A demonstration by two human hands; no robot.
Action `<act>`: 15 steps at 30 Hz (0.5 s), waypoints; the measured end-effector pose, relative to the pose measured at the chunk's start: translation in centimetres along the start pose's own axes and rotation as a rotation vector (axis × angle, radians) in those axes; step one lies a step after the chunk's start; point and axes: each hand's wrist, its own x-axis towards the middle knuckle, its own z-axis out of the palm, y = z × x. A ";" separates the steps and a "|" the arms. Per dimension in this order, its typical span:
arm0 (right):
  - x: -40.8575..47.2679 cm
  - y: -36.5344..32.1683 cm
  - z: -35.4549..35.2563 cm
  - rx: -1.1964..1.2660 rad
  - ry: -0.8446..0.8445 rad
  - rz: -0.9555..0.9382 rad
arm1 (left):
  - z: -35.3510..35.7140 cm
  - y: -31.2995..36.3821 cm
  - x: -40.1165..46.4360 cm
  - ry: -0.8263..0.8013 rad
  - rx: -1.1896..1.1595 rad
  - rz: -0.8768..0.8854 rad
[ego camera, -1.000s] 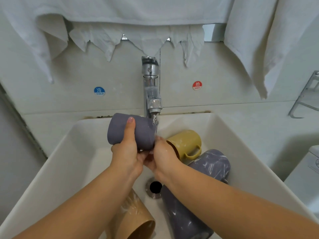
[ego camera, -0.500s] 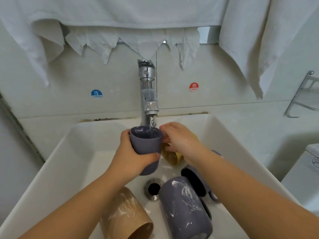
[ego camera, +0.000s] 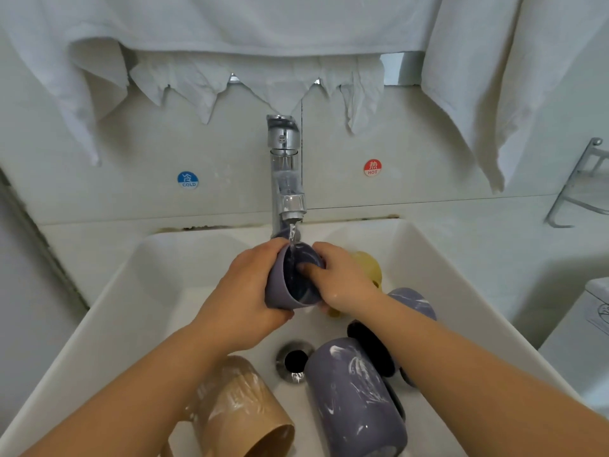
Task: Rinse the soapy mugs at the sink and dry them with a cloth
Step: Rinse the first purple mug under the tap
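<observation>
Nearest, lying on its side at the bottom of the white rectangular ceramic sink point(ego camera: 138, 311): a tan soap-streaked mug point(ego camera: 245, 420), open mouth toward the camera. Just right of it, a large lavender soap-streaked mug point(ego camera: 354, 397), also on its side, beside the round metal drain point(ego camera: 294, 360). Behind that, partly hidden under the right forearm, another lavender suds-marked mug point(ego camera: 413, 303) with a dark interior.

Further in, above the drain: a small lavender handleless cup point(ego camera: 280, 291), tilted with its mouth toward the camera and to the right. Left hand point(ego camera: 245, 295) wrapped round its outer wall, gripping it. Right hand point(ego camera: 341, 280) at the rim, fingers point(ego camera: 308, 268) curled inside the cup, thumb over the rim. Behind the right hand, a mustard-yellow mug point(ego camera: 367, 265), mostly hidden.

Directly above the cup: a chrome single-lever tap point(ego camera: 285, 179), a thin stream of water point(ego camera: 292, 233) running from the spout into the cup's upper edge.

On the pale tiled wall point(ego camera: 428, 166), left of the tap, a round blue sticker reading "COLD" point(ego camera: 188, 180); right of it, a round red sticker reading "HOT" point(ego camera: 372, 168), each with a Chinese character above the word. At far right, a metal wire wall rack point(ego camera: 580, 189).

Farthest, hanging across the top: white cloth towels point(ego camera: 263, 24), with thinner crumpled white cloths point(ego camera: 263, 80) drooping in points beneath them.
</observation>
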 end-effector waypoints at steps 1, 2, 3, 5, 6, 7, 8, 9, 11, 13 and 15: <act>0.0 0.0 0.1 0.007 0.002 -0.005 | -0.2 -0.2 0.1 -0.004 0.015 0.010; 0.0 0.1 0.4 0.030 -0.011 0.008 | -0.5 -0.4 0.1 -0.005 0.028 0.014; -0.1 0.0 0.6 0.073 -0.048 0.041 | -0.8 -0.6 0.2 -0.003 0.031 0.011; -0.1 0.0 1.1 0.157 -0.118 0.117 | -1.4 -0.9 0.2 0.007 0.015 0.008; 0.0 -0.1 1.2 0.175 -0.130 0.137 | -1.5 -0.9 0.1 0.017 0.017 0.015; 0.1 -0.2 1.3 0.183 -0.110 0.143 | -1.5 -0.8 0.1 0.031 0.028 0.018; 0.2 -0.3 1.4 0.196 -0.077 0.141 | -1.4 -0.6 0.0 0.046 0.047 0.005; 0.2 -0.4 1.4 0.210 -0.044 0.141 | -1.2 -0.4 0.0 0.066 0.068 -0.019; 0.3 -0.6 1.8 0.235 -0.017 0.137 | -1.1 0.0 0.0 0.111 0.130 -0.073; 0.2 -0.7 2.2 0.276 -0.045 0.138 | -1.6 0.2 0.1 0.141 0.215 -0.085; -0.1 -0.8 2.3 0.291 -0.107 0.141 | -2.2 0.2 0.2 0.120 0.227 -0.068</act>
